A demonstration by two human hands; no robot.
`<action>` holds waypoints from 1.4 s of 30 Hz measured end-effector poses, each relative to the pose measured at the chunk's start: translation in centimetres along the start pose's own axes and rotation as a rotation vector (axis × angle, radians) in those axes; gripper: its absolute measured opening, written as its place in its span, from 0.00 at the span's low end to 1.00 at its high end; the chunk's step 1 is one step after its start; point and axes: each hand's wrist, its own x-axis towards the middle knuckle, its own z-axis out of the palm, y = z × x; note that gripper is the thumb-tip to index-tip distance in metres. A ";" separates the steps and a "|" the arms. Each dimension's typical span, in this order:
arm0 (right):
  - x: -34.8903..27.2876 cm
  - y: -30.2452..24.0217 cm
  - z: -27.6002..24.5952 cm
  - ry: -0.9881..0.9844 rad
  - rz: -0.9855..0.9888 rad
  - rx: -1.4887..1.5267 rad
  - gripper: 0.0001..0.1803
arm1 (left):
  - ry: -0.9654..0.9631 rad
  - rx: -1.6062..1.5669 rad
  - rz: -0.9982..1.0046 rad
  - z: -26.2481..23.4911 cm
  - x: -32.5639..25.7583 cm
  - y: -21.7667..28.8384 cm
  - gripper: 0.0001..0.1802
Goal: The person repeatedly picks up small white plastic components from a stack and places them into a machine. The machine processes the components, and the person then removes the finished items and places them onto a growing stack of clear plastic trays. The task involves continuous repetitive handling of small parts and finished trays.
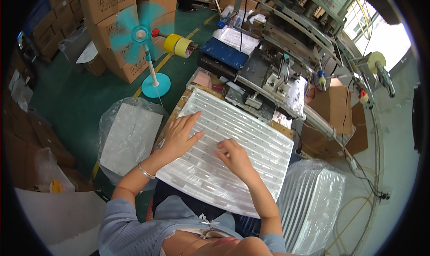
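Palms rest flat on the white ribbed tray (251, 135), which lies on the desk before me. My left hand (179, 137) has its fingers spread apart at nine o'clock; my right hand (235, 157) curls loosely at the centre, clamping nothing. Light, even pressure should keep the thin plastic from buckling.

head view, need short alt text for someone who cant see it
Both hands, left hand and right hand, rest flat on a white ridged plastic tray by a machine; a teal fan stands on the green floor.
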 end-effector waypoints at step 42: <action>-2.3 4.3 -6.8 0.077 0.406 0.051 0.14 | 0.046 -0.324 0.175 3.2 16.8 1.0 0.37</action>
